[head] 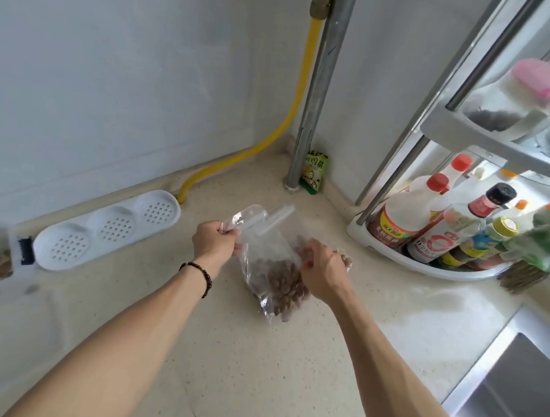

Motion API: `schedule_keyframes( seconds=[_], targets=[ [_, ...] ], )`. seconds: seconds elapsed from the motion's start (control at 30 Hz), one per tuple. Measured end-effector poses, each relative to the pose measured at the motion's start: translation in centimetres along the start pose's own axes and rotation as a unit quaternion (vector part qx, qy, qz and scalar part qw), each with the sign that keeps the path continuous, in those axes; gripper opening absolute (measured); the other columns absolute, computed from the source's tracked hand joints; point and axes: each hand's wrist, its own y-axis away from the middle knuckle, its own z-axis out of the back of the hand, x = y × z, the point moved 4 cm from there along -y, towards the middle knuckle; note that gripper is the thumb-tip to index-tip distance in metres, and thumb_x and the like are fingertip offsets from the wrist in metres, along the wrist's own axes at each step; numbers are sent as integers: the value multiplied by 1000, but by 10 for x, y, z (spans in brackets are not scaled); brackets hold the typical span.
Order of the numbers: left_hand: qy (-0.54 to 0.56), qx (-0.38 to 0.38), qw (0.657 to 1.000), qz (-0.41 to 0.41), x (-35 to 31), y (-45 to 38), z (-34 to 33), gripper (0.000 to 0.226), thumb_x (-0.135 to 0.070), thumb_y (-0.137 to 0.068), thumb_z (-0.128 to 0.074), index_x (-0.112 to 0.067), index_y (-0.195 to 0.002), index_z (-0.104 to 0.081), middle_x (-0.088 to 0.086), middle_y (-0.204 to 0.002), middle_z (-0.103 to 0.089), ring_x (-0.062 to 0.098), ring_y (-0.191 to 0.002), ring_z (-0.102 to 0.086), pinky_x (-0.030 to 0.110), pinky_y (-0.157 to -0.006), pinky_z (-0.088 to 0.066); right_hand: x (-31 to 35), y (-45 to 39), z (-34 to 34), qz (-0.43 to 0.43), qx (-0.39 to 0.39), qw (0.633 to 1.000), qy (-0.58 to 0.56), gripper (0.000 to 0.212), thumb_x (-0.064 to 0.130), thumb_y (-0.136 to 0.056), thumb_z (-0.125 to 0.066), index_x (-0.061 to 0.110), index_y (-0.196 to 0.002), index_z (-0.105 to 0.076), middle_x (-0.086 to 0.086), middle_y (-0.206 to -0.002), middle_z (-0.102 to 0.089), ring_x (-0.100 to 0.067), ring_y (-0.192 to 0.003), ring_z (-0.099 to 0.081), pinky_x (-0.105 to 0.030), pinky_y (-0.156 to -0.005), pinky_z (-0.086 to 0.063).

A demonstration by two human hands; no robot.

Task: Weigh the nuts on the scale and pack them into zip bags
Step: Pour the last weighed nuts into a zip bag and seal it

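1. Nuts sit piled in the bottom of the clear zip bag, which lies on your tabletop between your hands.
2. Your left hand pinches the bag's open top edge, grip closed on the plastic.
3. Your right hand grips the bag's right side, fingers curled into it.
4. White perforated tray sits well off to the left, sauce bottles in the rack on the right.

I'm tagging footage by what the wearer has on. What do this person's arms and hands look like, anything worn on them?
Both forearms are bare, with no sleeves in view. The left hand has a dark beaded bracelet around its wrist. The right hand shows no bracelet, watch, glove or ring.
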Motion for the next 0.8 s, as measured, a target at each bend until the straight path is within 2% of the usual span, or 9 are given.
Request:
schedule_keyframes(
  seconds=[0.1, 0.13, 0.2, 0.23, 0.33, 0.47, 0.53, 0.63, 0.8],
  targets=[
    [-104, -10, 993, -48, 4, -1, 4, 25, -15, -82, -70, -11, -63, -54, 3, -71, -67, 23, -64, -70, 32, -61, -54, 1, -5, 4, -12, 10, 999, 41, 29, -2, -83, -48, 11, -106, -61, -7, -91, -69, -26, -76, -64, -32, -59, -51],
    [-151, -10, 987, -62, 4, 1, 6, 21, -19, -81, -70, -14, -65, -58, -1, -73, -68, 22, -70, -68, 29, -64, -52, 2, -6, 4, -6, 5, 998, 55, 28, -2, -82, -48, 12, -102, -61, -7, -85, -68, -26, -72, -64, -34, -59, -51],
    [-210, 0, 974, -82, 7, 5, 7, 7, -24, -82, -70, -18, -79, -66, -6, -79, -67, 20, -78, -64, 28, -69, -52, 2, -5, 1, 19, -6, 997, 69, 27, -4, -80, -46, 12, -94, -62, -8, -77, -67, -28, -66, -64, -40, -61, -56],
    [-226, 5, 970, -89, 9, 6, 6, 9, -26, -82, -70, -17, -85, -66, -6, -83, -66, 20, -80, -63, 29, -70, -51, 2, -4, -1, 27, -7, 997, 74, 28, -6, -80, -45, 11, -92, -63, -8, -77, -67, -29, -65, -64, -42, -62, -57],
    [-272, 11, 954, -122, 9, 10, 5, 23, -30, -83, -69, -16, -98, -58, 2, -103, -61, 22, -92, -56, 32, -73, -47, 4, 0, -1, 36, -15, 996, 81, 28, -9, -80, -44, 8, -89, -64, -7, -80, -68, -27, -64, -64, -41, -60, -57],
    [-316, -5, 932, -176, 9, 16, 16, 53, -35, -89, -63, -12, -133, -46, 10, -131, -47, 27, -122, -44, 39, -92, -44, 10, 3, 0, 63, -50, 993, 81, 18, -2, -82, -47, 5, -86, -63, -7, -81, -65, -28, -69, -63, -36, -58, -54],
    [-356, -19, 904, -235, 8, 24, 29, 53, -35, -90, -61, -11, -135, -46, 11, -132, -48, 29, -122, -45, 40, -94, -43, 22, 4, -2, 84, -60, 991, 84, 13, 3, -85, -52, 4, -90, -64, -9, -87, -63, -31, -81, -61, -38, -62, -53],
    [-407, -39, 853, -324, 13, 36, 58, 47, -33, -87, -66, -9, -125, -54, 12, -125, -54, 30, -113, -52, 41, -90, -46, 59, 8, -11, 121, -61, 986, 95, 24, 13, -89, -58, 6, -110, -66, -12, -110, -65, -29, -102, -57, -43, -77, -54],
    [-458, -91, 825, -319, 41, 55, 136, 49, -32, -81, -71, -8, -121, -57, 10, -119, -54, 29, -107, -55, 43, -88, -49, 137, 21, -52, 202, -5, 975, 97, 34, 18, -90, -56, 8, -122, -60, -11, -126, -59, -30, -113, -52, -42, -91, -49]
  ],
)
